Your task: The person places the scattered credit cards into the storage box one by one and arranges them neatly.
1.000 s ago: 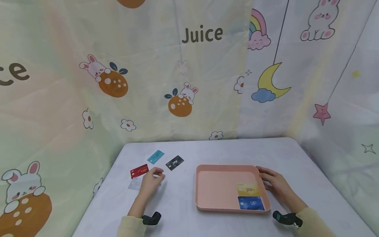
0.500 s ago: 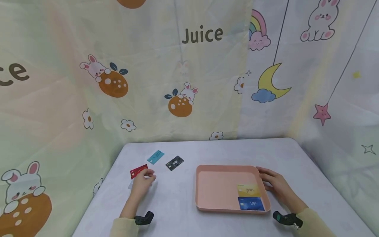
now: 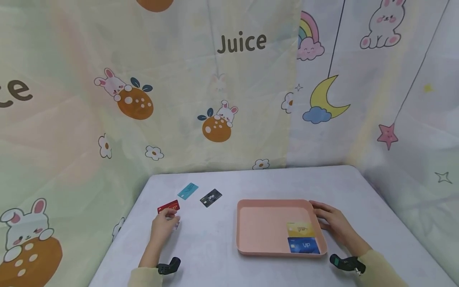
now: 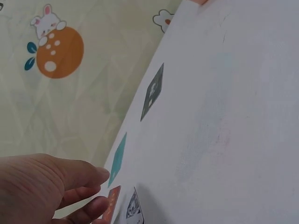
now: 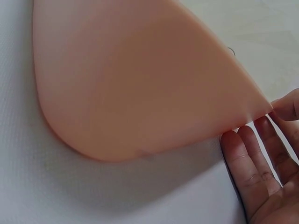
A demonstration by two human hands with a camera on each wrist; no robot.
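We see the left hand [image 3: 163, 228] bent over the table with curled fingers; we cannot tell if they pinch anything. The red card [image 3: 165, 206] peeks out past their tips, its long side running sideways, slanting far-side up to the right. Just beside these fingers, the white card [image 4: 134, 211] points a corner up in the left wrist view. The right hand [image 3: 335, 225] has straight, slightly spread fingers touching the short end of the pink tray [image 3: 263, 227], which is long from side to side.
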